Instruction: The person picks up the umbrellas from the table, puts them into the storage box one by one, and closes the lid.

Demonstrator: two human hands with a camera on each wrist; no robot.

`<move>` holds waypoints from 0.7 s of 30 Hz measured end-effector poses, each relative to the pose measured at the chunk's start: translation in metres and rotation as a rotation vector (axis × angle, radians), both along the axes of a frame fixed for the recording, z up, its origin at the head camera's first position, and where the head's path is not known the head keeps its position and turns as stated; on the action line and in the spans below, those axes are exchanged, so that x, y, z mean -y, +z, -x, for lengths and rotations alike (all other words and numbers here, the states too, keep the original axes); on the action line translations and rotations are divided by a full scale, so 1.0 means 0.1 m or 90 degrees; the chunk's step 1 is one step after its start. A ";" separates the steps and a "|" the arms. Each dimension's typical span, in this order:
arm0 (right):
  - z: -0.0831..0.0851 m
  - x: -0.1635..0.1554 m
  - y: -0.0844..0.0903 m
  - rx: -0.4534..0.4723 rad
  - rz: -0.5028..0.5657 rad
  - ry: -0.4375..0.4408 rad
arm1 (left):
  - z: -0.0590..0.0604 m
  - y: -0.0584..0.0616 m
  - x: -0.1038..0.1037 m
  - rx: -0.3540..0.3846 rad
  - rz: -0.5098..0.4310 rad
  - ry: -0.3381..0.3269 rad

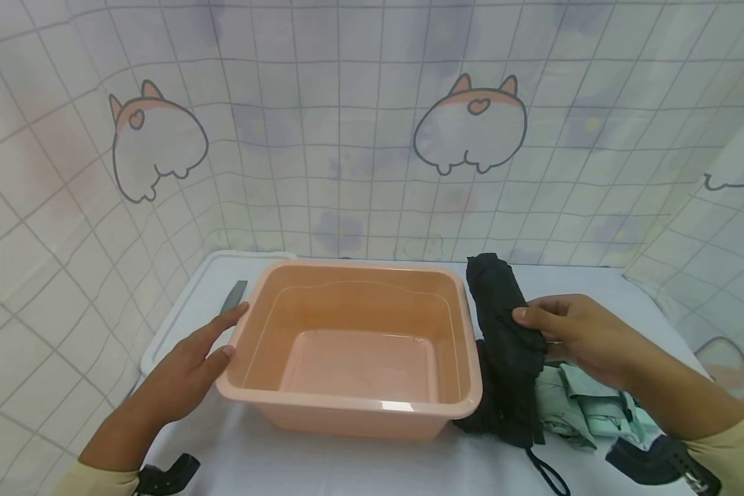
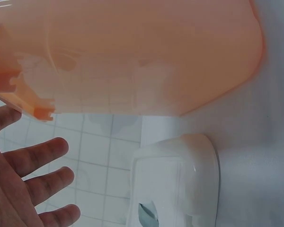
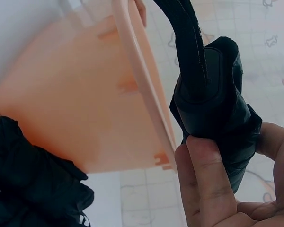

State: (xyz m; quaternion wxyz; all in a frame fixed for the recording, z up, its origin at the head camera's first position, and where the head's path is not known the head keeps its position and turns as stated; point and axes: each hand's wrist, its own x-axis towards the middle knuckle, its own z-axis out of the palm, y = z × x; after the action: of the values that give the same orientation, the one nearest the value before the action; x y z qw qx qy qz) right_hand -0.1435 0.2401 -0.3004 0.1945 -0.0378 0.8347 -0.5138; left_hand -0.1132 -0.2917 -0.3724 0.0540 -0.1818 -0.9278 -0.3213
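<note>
My right hand grips a folded black umbrella upright by the right side of a peach plastic basin. A wrist loop hangs from the umbrella's handle end, near the camera in the right wrist view. The basin has nothing inside. At its left rim, my left hand rests with fingers spread and fairly straight; the left wrist view shows the fingers mostly clear of the wall. Another black fabric bundle lies on the table beside the basin, partly hidden by the umbrella in the head view.
Light green folded fabric lies right of the umbrella, under my right forearm. A white lidded box or tray with a grey leaf-like shape stands behind the basin's left side. Checked curtain-like sheets enclose the white-covered table.
</note>
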 end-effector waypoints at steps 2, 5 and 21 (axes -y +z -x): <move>0.00 0.03 0.00 0.002 0.002 -0.002 | 0.00 0.00 -0.01 -0.002 -0.002 0.000; -0.01 0.07 0.00 0.010 0.002 -0.007 | 0.00 0.00 -0.01 0.001 0.001 0.005; -0.02 0.18 0.01 0.026 0.029 -0.008 | 0.02 -0.05 0.01 0.009 0.020 0.029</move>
State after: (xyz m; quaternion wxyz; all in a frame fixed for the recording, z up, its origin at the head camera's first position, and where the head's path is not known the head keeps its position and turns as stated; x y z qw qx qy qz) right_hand -0.1417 0.2221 -0.2995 0.2078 -0.0265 0.8188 -0.5344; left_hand -0.1152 -0.2928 -0.3776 0.0521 -0.1594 -0.9369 -0.3069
